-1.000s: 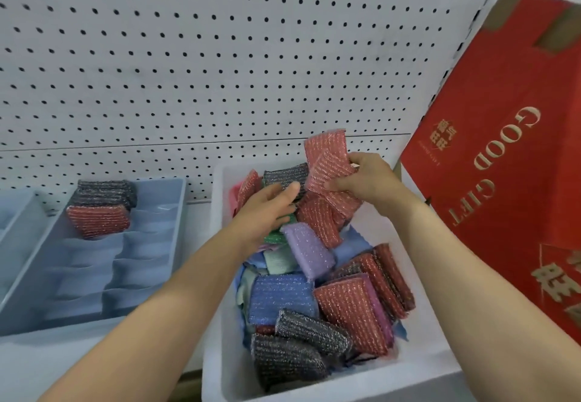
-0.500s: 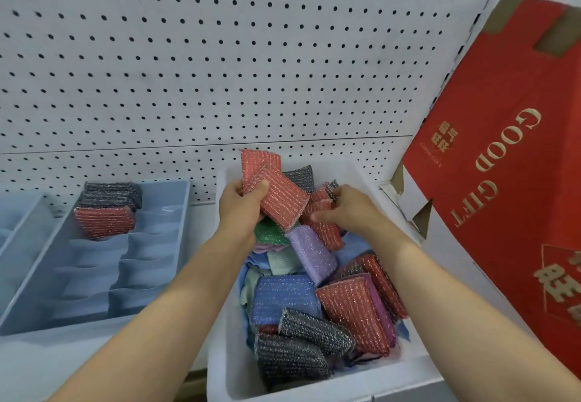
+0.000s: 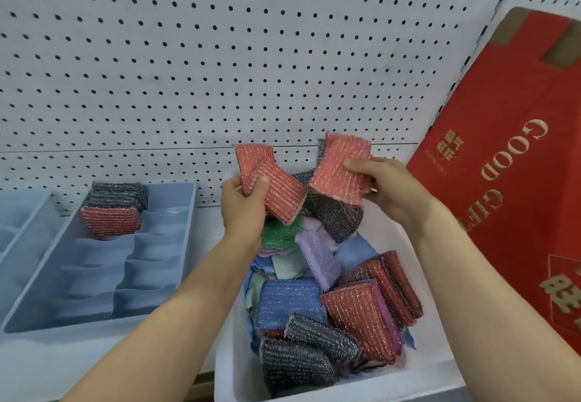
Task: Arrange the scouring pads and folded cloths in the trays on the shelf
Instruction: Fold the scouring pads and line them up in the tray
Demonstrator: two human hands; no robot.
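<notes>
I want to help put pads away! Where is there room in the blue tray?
Every tray compartment nearer you than the red pad and grey pad is bare, also the right column. The bin is crowded; the left hand and right hand grip red pads over it.

Bin sits centre on shelf, with pads and cloths piled in it. Tray lies left of bin, two pads at its back-left. Second tray is further left. Box leans right of bin. Pegboard stands behind all.
</notes>
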